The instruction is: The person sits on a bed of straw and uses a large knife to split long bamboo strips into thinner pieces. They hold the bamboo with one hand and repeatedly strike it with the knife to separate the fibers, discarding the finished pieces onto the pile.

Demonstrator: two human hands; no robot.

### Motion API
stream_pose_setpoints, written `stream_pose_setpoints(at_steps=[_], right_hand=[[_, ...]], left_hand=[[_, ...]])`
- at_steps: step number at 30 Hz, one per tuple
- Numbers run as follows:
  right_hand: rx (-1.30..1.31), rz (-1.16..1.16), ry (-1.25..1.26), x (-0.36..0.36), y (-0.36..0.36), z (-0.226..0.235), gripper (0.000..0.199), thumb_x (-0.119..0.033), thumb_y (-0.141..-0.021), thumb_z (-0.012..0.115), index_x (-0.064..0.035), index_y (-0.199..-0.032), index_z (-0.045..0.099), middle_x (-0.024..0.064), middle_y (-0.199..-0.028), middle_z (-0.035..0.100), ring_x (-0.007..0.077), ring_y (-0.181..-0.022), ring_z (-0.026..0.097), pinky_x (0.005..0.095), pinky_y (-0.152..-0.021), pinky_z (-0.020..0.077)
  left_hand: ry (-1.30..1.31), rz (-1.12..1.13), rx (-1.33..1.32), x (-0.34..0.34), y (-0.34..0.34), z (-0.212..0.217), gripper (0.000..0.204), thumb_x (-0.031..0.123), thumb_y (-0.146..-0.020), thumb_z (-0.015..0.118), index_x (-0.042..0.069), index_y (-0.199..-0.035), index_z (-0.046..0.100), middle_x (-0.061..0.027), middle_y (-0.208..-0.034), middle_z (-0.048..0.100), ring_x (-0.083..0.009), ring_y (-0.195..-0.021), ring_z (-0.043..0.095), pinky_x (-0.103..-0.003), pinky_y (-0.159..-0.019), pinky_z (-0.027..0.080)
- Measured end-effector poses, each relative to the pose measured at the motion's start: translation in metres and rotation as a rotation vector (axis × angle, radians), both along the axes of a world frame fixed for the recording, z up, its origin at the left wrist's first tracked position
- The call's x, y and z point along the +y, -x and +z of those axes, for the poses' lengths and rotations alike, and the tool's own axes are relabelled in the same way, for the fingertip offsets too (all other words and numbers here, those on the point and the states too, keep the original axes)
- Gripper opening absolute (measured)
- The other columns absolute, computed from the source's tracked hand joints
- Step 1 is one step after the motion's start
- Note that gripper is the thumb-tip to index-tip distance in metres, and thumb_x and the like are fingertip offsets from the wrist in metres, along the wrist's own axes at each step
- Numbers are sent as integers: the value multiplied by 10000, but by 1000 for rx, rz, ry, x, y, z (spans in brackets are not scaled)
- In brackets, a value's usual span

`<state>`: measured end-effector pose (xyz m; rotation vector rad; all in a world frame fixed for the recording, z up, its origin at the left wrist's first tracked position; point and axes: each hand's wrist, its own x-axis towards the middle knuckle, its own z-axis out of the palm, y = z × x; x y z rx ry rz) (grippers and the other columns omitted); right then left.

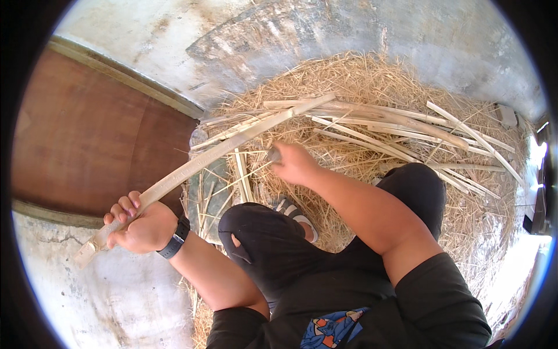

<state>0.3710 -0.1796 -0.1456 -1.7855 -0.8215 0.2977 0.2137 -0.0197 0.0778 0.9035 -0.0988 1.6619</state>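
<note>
Shirt [349, 291]: black, printed front, nearest.
Knees [241, 230]: 2, bent, in dark trousers; left 1 torn, close to the work.
Left hand [142, 227]: palm up, watch [174, 238] at wrist, fingers curled around the strip near its lower end.
Strip [232, 146]: 1, pale, long, held aslant from the left hand up over the pile. Best kept steady by a firm left grip, flat face supported, thumb off the edges.
Right hand [293, 164]: fingers closed about a grey object [274, 154], kind unclear, just below the strip and apparently apart from it. Short, controlled strokes, led away from knee and left hand, seem wisest.
Sandal [297, 216]: 1, on a foot between the knees; in the way of any slip downward.
Slab [215, 203]: grey, left, crossed by loose stalks.
Slats [372, 139]: several, crossed on straw [349, 75]; may snag the strip's far end.
Pole [418, 124]: 1, rounded, among slats.
Door [87, 128]: brown, left; limits swing.
Wall [349, 26]: stained, behind.
</note>
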Motion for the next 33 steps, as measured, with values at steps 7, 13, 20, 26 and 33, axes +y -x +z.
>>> stream_pose_setpoints(at_steps=[7,13,20,26,33], right_hand=[[-26,132,-15,-2,26,52,390,-175,-826,699,8,-1158,607,236,-890,713,383,-866,717,480,-803,564],[-44,183,-146,0,3,17,318,-173,-816,698,-14,-1079,615,207,-838,701,383,-825,707,483,-748,559],[19,83,57,-2,13,0,273,-137,-842,704,-21,-1073,616,151,-866,704,304,-760,711,461,-696,574],[-147,152,-64,-1,7,-10,287,-170,-810,716,-30,-1044,627,172,-826,693,344,-768,703,483,-701,561],[3,181,163,-6,12,-28,275,-162,-814,704,-26,-1049,655,227,-880,701,354,-831,716,456,-759,574]], left_hand=[[-101,7,-40,-16,5,12,466,559,-1020,488,102,-931,496,21,-686,354,-144,-583,312,-297,-546,295],[-264,-160,-72,-19,45,41,293,400,-1002,509,120,-919,526,28,-682,369,-132,-595,335,-301,-565,300],[-394,-109,-49,-11,107,63,262,349,-980,487,107,-889,525,32,-685,384,-131,-608,324,-291,-575,295],[-375,-141,-34,-15,126,72,180,260,-959,493,92,-900,517,22,-699,385,-136,-620,327,-294,-582,292],[-390,-143,72,-17,111,62,245,316,-978,522,81,-913,497,17,-692,385,-135,-611,344,-293,-573,300]])
